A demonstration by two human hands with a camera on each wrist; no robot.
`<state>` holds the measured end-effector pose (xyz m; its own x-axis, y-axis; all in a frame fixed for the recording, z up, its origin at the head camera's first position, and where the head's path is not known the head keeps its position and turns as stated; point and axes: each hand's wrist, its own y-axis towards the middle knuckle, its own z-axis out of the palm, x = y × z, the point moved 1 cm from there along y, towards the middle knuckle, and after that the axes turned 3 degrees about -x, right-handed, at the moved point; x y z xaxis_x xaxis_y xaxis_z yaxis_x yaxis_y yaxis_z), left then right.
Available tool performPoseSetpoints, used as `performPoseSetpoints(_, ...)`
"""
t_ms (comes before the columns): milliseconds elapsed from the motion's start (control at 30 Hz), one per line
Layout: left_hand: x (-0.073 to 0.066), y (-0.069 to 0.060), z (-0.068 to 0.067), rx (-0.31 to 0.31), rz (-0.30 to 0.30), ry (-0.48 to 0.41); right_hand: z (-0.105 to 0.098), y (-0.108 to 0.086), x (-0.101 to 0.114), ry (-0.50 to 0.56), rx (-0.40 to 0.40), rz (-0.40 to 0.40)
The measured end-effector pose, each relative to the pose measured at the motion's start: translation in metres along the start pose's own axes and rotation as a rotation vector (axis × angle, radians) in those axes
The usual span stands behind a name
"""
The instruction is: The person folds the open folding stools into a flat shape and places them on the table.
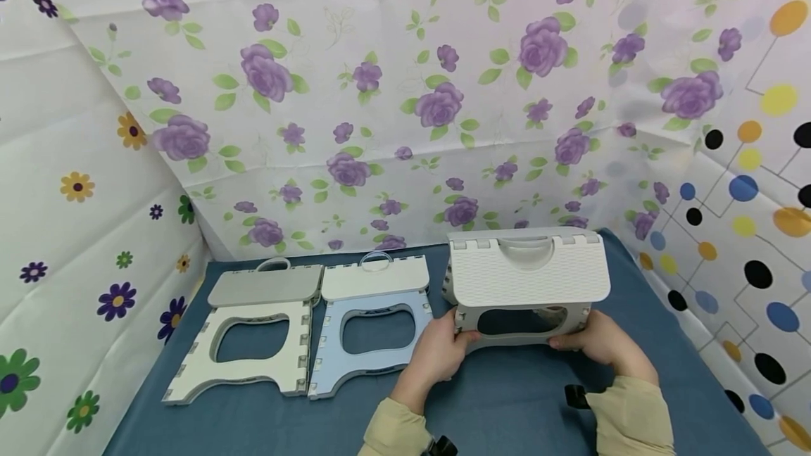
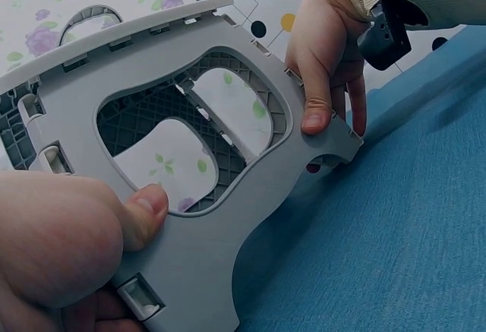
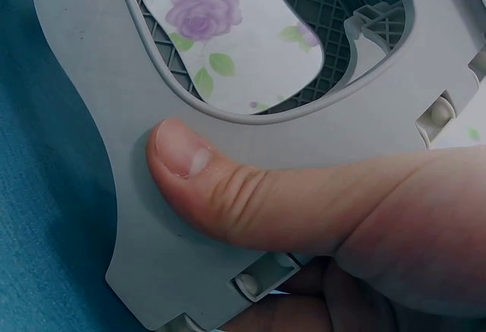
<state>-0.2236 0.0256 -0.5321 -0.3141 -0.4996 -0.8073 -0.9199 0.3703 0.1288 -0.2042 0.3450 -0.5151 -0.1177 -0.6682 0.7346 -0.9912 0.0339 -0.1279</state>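
A light grey folding step stool [image 1: 532, 276] is unfolded at the right of the table, its textured top with a carry handle facing up. My left hand [image 1: 437, 350] grips the left side of its front leg panel, and my right hand [image 1: 608, 343] grips the right side. In the left wrist view, the left thumb [image 2: 148, 214] presses on the panel beside the oval opening, fingers behind the edge. The right thumb [image 3: 182, 157] lies flat on the panel in the right wrist view, its other fingers mostly hidden behind. Whether every leg touches the cloth, I cannot tell.
Two more folding stools lie flat to the left: one white and grey [image 1: 247, 368], one white and light blue [image 1: 380, 364], side by side. A blue cloth [image 1: 507, 407] covers the table. Flower-patterned sheets [image 1: 380, 125] hang behind, with a dotted sheet [image 1: 747, 231] at the right.
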Motion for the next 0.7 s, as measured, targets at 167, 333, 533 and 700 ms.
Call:
performPoseSetpoints(167, 0.0008, 0.0005, -0.001, -0.002, -0.011, -0.001, 0.0007, 0.0006, 0.0006, 0.013, -0.007, -0.003)
performPoseSetpoints(333, 0.0005, 0.0007, -0.0019, 0.005, -0.017, -0.019, -0.0001, 0.0014, 0.0009, -0.006, -0.025, -0.005)
performPoseSetpoints(533, -0.0004, 0.0005, -0.0005, 0.001, -0.017, -0.033, -0.0022, 0.0016, 0.0009, -0.047, -0.045, 0.013)
performPoseSetpoints(700, -0.0009, 0.0009, 0.0009, -0.01, -0.018, -0.033, -0.0029, 0.0016, 0.0013, -0.068, -0.043, 0.016)
